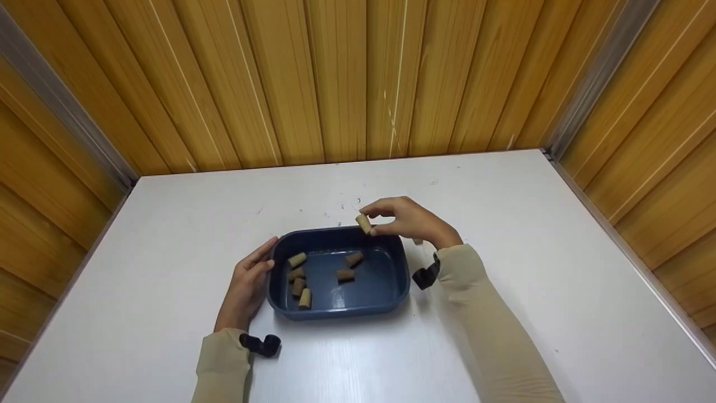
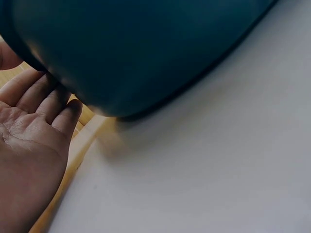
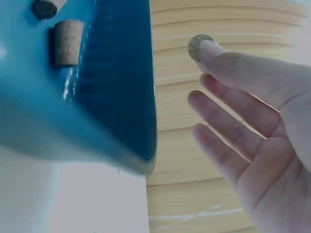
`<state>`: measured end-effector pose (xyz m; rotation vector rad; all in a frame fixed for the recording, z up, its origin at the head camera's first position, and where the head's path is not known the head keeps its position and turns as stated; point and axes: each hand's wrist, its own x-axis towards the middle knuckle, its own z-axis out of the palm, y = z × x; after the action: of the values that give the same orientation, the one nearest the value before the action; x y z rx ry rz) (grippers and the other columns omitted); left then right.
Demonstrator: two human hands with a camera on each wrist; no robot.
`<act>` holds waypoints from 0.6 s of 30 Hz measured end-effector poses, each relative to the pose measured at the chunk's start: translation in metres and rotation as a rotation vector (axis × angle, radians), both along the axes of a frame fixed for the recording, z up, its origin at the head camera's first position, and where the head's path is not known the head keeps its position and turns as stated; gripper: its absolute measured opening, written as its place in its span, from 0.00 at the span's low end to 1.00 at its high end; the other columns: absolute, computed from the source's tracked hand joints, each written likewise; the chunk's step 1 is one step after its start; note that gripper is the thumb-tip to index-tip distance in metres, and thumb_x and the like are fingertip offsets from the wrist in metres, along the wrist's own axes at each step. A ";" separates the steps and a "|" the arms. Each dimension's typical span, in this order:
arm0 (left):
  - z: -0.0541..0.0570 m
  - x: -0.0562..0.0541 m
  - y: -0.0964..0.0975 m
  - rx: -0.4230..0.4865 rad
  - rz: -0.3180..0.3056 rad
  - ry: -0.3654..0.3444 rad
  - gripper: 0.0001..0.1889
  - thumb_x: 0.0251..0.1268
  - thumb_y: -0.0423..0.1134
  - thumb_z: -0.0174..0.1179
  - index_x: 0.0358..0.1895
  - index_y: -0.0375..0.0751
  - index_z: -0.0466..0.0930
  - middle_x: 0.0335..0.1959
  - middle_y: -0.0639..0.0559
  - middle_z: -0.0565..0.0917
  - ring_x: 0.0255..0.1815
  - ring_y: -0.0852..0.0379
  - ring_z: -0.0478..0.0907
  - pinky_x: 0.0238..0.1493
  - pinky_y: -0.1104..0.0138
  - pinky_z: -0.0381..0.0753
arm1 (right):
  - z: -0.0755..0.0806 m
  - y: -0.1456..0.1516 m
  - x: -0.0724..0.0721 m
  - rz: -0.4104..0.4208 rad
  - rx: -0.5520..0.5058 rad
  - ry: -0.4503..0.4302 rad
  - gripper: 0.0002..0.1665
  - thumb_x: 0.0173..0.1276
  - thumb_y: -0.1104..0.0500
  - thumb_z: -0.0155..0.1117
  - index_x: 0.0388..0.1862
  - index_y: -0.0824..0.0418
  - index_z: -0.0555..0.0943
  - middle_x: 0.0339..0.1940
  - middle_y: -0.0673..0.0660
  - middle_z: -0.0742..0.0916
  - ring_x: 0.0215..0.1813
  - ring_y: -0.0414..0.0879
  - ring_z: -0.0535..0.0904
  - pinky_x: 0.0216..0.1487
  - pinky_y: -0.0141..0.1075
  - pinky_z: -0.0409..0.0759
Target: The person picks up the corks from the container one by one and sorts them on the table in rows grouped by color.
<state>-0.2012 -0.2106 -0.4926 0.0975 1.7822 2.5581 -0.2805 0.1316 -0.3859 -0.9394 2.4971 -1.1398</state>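
A dark blue rectangular tub (image 1: 339, 315) sits on the table with several small tapered cork stoppers inside. My left hand (image 1: 249, 282) holds the tub's left side, thumb at the rim and fingers along the outer wall. In the left wrist view the fingertips (image 2: 73, 108) meet that wall. Over the far right rim, my right hand (image 1: 411, 221) pinches a pale cork stopper (image 1: 363, 224) between thumb and index finger. The other fingers are spread apart in the right wrist view. Among the stoppers inside, a pale one (image 1: 305, 299) lies near left and a darker one (image 1: 345, 275) near the middle.
Another cork stopper (image 1: 418, 241) lies on the white table (image 1: 358, 364) just right of the tub, partly hidden by my right hand. Yellow wood-look panels (image 1: 335, 84) wall off the back and both sides. Each wrist carries a black camera (image 1: 426, 275).
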 end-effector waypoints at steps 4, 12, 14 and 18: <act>0.000 0.000 0.000 -0.002 0.000 -0.003 0.29 0.62 0.22 0.46 0.69 0.25 0.59 0.72 0.40 0.65 0.67 0.68 0.68 0.68 0.77 0.65 | -0.007 0.012 0.001 -0.051 -0.045 0.038 0.27 0.63 0.60 0.67 0.62 0.59 0.77 0.62 0.56 0.81 0.65 0.54 0.74 0.70 0.48 0.69; 0.001 0.000 0.001 0.008 -0.008 0.016 0.29 0.63 0.22 0.46 0.69 0.24 0.58 0.71 0.42 0.67 0.66 0.69 0.69 0.67 0.77 0.66 | -0.024 0.033 -0.001 -0.164 -0.148 0.153 0.26 0.61 0.63 0.68 0.60 0.63 0.78 0.60 0.60 0.82 0.64 0.54 0.76 0.68 0.45 0.72; 0.001 0.000 0.001 0.005 -0.011 0.022 0.29 0.63 0.22 0.46 0.69 0.24 0.58 0.71 0.42 0.68 0.66 0.70 0.69 0.67 0.77 0.65 | -0.028 0.038 -0.001 -0.189 -0.168 0.166 0.27 0.61 0.63 0.68 0.60 0.65 0.78 0.60 0.61 0.82 0.64 0.54 0.76 0.67 0.44 0.73; 0.001 0.001 0.000 0.000 -0.010 0.026 0.28 0.64 0.22 0.46 0.69 0.24 0.58 0.71 0.43 0.68 0.66 0.70 0.69 0.67 0.78 0.65 | -0.037 0.051 -0.002 -0.230 -0.199 0.165 0.27 0.60 0.64 0.69 0.59 0.67 0.78 0.60 0.62 0.82 0.63 0.56 0.76 0.67 0.46 0.74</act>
<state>-0.2003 -0.2106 -0.4917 0.1395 1.7855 2.5624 -0.2821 0.1824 -0.4227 -0.8401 2.7188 -1.4605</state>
